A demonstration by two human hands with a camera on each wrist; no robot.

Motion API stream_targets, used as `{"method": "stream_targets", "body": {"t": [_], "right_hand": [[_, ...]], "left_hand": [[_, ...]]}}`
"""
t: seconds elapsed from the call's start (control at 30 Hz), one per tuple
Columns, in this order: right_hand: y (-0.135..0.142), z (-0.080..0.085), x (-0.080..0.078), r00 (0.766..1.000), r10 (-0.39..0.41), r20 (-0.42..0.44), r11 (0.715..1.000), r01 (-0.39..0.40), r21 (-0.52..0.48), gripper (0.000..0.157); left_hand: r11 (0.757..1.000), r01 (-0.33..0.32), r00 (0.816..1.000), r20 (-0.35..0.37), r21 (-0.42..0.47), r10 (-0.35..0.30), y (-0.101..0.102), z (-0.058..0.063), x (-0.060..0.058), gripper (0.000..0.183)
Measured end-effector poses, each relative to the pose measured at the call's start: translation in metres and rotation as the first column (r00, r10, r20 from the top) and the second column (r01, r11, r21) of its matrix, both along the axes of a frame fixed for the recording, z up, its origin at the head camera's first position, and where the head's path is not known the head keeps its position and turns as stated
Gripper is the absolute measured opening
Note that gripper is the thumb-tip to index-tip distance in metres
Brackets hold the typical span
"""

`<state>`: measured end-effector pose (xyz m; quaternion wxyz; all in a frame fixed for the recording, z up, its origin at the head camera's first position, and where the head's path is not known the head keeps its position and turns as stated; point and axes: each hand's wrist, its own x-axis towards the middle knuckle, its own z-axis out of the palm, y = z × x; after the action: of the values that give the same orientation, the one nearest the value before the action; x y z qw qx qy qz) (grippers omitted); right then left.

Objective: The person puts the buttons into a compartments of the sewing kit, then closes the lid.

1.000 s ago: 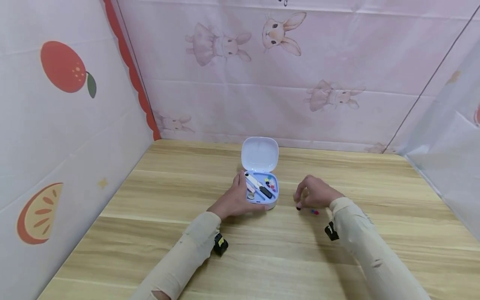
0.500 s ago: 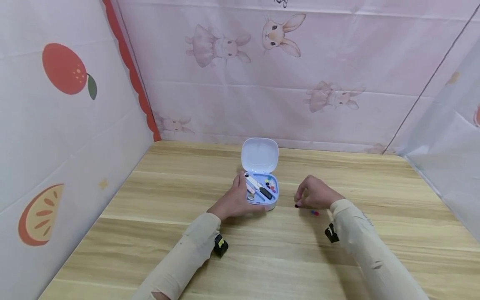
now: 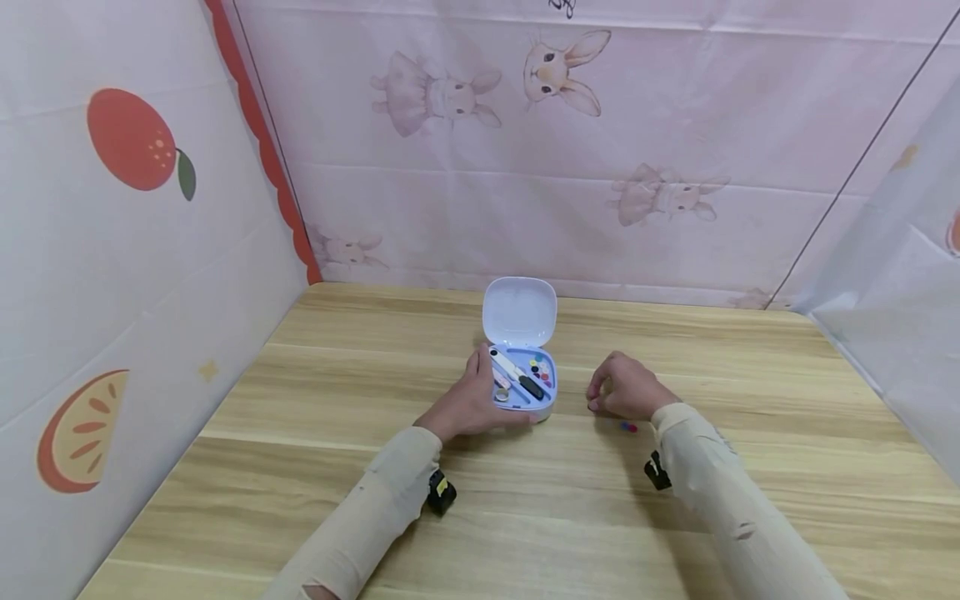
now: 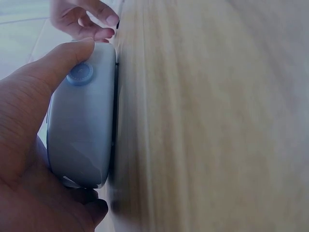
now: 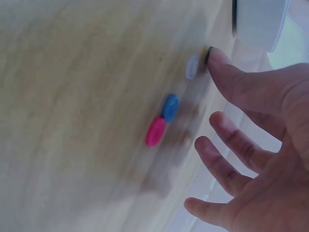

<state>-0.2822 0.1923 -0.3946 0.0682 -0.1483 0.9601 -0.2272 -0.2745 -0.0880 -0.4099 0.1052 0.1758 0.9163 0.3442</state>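
Observation:
An open light-blue sewing kit (image 3: 545, 406) stands on the table with its white lid (image 3: 520, 312) raised at the back. My left hand (image 3: 471, 402) grips it from the left, thumb along the front wall by a round blue catch (image 4: 80, 73). Inside lie white-and-black scissors-like snips (image 3: 517, 372), a small metal ring (image 3: 502, 395) and several coloured buttons (image 3: 541, 367). To the right, my right hand (image 3: 628, 388) pinches a small black button (image 5: 209, 54) at its thumb tip, low over the table. The index fingertip is mostly hidden. A whitish button (image 5: 192, 66) lies just beside it.
A blue button (image 5: 170, 108) and a pink button (image 5: 155, 131) touch each other on the wooden table (image 3: 525, 517), near the right wrist. A printed pink cloth wall (image 3: 465, 217) stands behind, and a white one (image 3: 187, 292) at the left.
My right hand has shifted slightly left, and the black button at its fingertips has turned and shows less. My left hand keeps its grip on the kit.

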Motion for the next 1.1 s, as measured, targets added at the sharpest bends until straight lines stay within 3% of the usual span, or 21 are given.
{"method": "stream_targets", "body": {"t": [0.57,0.77,1.1], "right_hand": [[-0.0008,-0.0057,-0.0031,0.998,-0.038,-0.052,0.999,0.038,0.004,0.006],[-0.0014,-0.0064,-0.0042,0.995,-0.044,-0.092,0.998,0.048,0.036,0.005],[-0.0048,-0.0061,-0.0043,0.995,-0.052,-0.091,0.996,0.059,0.07,0.01]], "left_hand": [[1.0,0.002,1.0,0.011,-0.008,-0.002,-0.0006,-0.0015,-0.0016,0.139],[1.0,0.022,0.999,-0.025,0.013,-0.022,-0.0007,-0.0024,-0.0042,0.138],[1.0,0.021,1.0,-0.021,0.012,-0.02,-0.001,-0.0029,-0.0045,0.139]]}}
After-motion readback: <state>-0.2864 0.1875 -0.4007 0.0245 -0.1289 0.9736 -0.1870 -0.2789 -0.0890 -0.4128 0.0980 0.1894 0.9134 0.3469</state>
